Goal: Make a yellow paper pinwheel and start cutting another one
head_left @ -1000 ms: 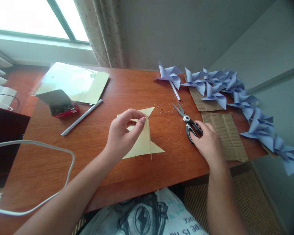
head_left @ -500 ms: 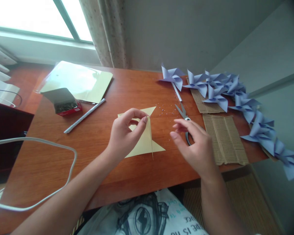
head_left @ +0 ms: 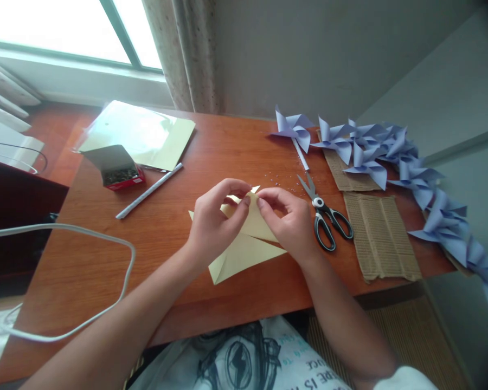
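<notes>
A: What are the hands on?

B: The left hand and right hand both pinch a flap of the pale yellow cut paper square, fingertips meeting at its centre; the sheet lies on the reddish wooden table.

A: Which step, would you say?

B: Folding corners inward, I'd judge. Next calls for holding the tips together while something pins them.

A: Around them?

B: Black-handled scissors at three o'clock, just beside the right hand; corrugated cardboard pieces beyond; lilac paper pinwheels at one to three; a red box of pins and white paper stick at ten.
</notes>
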Motion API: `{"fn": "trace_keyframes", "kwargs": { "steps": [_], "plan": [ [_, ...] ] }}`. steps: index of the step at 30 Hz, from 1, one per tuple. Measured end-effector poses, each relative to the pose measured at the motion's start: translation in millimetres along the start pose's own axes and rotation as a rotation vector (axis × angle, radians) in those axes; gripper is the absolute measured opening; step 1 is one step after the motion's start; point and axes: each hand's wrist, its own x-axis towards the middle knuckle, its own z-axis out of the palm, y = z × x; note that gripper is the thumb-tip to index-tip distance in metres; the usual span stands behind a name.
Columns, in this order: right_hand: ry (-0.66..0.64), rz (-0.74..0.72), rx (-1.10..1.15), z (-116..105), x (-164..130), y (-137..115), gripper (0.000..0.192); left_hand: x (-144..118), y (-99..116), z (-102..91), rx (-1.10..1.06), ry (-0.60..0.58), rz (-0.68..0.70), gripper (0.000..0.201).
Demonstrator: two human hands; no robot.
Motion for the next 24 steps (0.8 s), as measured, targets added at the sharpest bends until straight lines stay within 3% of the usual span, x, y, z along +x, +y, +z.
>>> {"fn": "trace_keyframes", "kwargs": {
  "steps": [3, 6, 24],
  "plan": [
    [-0.015, 0.128, 0.156, 0.2, -3.3, 8.8, 0.008, 0.0, -2.2, 0.2, 0.002, -0.023, 0.001, 0.01],
    [-0.033, 0.168, 0.193, -1.2, -7.0, 13.6, 0.007, 0.0, -3.7, 0.6, -0.01, -0.035, -0.009, 0.009],
    [-0.06, 0.074, 0.033, -6.0, -8.0, 7.3, 0.009, 0.0, -1.4, -0.2, -0.065, -0.062, -0.036, 0.002]
  ]
}}
